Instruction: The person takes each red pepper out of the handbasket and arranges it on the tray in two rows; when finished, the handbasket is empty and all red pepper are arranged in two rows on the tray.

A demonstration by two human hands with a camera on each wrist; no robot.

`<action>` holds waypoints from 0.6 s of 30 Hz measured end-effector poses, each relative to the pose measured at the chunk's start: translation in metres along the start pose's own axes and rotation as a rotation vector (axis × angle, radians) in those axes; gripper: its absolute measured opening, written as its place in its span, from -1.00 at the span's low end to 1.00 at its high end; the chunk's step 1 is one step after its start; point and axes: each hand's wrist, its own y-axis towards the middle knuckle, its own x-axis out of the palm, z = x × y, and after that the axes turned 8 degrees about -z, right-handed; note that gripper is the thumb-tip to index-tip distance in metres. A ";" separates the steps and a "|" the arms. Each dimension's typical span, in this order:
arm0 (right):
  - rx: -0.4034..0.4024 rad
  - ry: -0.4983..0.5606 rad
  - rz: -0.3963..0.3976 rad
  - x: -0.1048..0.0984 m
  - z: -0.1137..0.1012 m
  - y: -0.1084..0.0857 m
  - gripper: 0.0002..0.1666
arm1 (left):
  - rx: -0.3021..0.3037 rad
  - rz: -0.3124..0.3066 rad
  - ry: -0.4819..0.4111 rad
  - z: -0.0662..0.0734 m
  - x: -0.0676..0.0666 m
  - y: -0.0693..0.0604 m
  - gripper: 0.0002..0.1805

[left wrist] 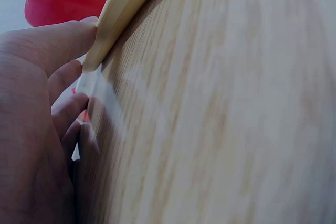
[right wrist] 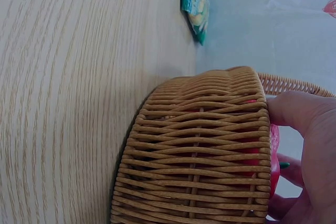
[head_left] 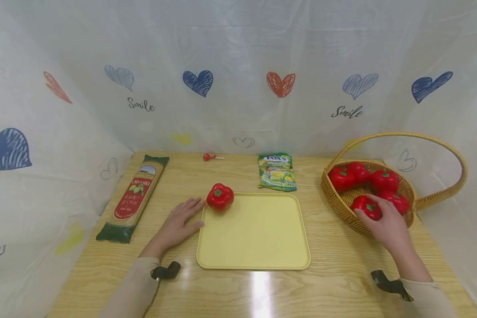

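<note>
Fingers outstretched, the left hand (head_left: 179, 225) touches the left edge of the yellow tray (head_left: 254, 238). Well right of the tray, the right hand (head_left: 389, 227) grips a red bell pepper (head_left: 364, 206), stem up, inside the near side of the wicker basket (head_left: 335, 205). Some gripping fingertips and the pepper's underside are hidden; more peppers (head_left: 384, 181) lie beyond.

Bright and fairly even in the head view, with white glare on the surface (head_left: 261, 291) just in front of the tray (head_left: 254, 234). Dimmer and cooler in both wrist views; shadowed along the basket (right wrist: 220, 129), softly blurred toward the left wrist's right edge.
</note>
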 end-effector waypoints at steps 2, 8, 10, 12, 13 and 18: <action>0.002 0.000 -0.003 0.000 0.000 0.000 -0.16 | 0.001 0.000 0.000 0.000 0.000 0.000 -0.28; 0.022 0.005 -0.004 0.001 -0.001 0.000 -0.14 | -0.005 -0.004 -0.003 -0.001 0.000 0.000 -0.28; 0.033 0.011 -0.007 0.001 0.000 -0.001 -0.12 | -0.004 -0.004 -0.002 -0.001 0.000 0.000 -0.28; 0.040 0.014 -0.003 0.002 0.000 -0.001 -0.12 | 0.000 -0.002 -0.001 -0.001 0.001 0.000 -0.28; 0.040 0.014 0.004 0.002 0.000 -0.001 -0.12 | 0.000 -0.002 -0.001 -0.001 0.001 0.000 -0.28; 0.023 0.014 0.050 0.003 0.000 -0.002 -0.17 | 0.001 0.000 0.006 -0.001 0.001 0.000 -0.28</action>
